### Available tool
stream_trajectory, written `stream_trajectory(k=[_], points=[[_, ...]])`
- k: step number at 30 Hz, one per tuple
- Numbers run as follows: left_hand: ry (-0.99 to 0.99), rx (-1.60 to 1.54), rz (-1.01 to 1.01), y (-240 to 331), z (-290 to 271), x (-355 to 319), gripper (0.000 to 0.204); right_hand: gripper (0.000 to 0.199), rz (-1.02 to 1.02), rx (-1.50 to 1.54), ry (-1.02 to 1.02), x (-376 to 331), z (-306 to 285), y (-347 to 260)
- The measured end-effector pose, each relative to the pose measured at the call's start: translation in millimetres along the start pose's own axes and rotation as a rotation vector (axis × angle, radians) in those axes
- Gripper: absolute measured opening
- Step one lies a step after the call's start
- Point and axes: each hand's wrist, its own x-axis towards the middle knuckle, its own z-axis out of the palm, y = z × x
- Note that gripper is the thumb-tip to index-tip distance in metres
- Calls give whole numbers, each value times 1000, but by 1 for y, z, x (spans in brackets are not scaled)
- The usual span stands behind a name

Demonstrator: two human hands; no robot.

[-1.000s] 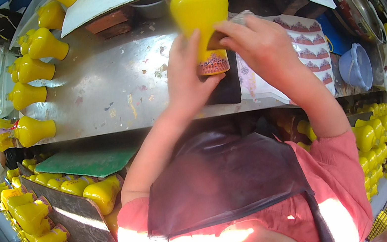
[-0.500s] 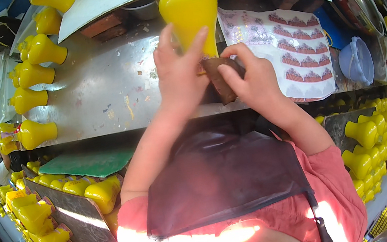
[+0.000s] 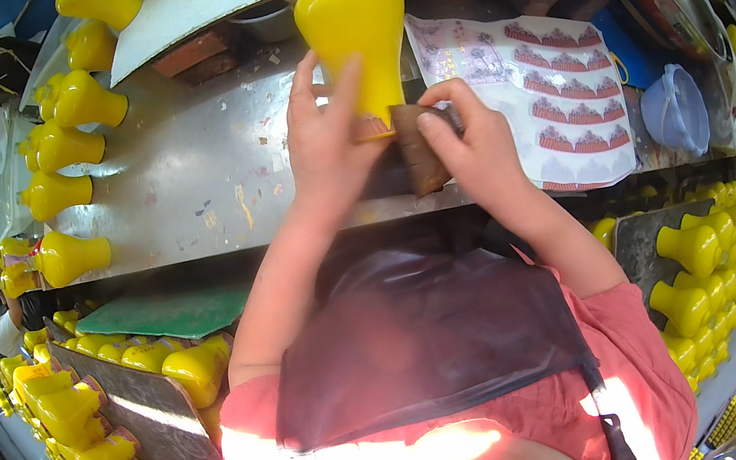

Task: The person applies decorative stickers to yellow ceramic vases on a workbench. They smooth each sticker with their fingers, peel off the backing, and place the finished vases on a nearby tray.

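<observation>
Left hand: fingers spread over narrow end of yellow vase, which extends beyond them; grip unclear. Right hand pinches brown flat pad, left of its fingers.

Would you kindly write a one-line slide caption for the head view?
Left hand at a yellow bottle, right hand holding a flat brown piece by the bottle's patterned end.

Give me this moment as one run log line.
left hand: at patterned end of yellow vase | right hand: gripping brown pad beside that end | printed sheet: right of vase
</observation>
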Motion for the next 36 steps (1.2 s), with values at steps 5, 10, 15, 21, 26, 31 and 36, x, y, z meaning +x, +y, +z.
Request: stream_trajectory(k=[5, 10, 15, 21, 26, 31, 36], points=[[54, -93, -21, 1, 4, -4, 97, 20, -49, 170, 76, -7, -2, 4], [51, 79, -46, 5, 7, 2, 105, 20, -93, 6, 25, -11, 8, 1], [11, -170, -20, -6, -1, 2, 107, 20, 79, 31, 26, 1, -4, 7], [85, 11, -5, -5, 12, -3, 104, 17, -176, 86, 52, -13, 5, -6], [56, -124, -92, 1, 6, 2, 103, 17, -235, -73, 58, 4, -2, -13], [-3, 32, -61, 6, 3, 3, 101, 18, -175, 10, 16, 0, -5, -15], [71, -75, 27, -8, 4, 3, 108, 16, -193, -100, 99, 11, -9, -8]])
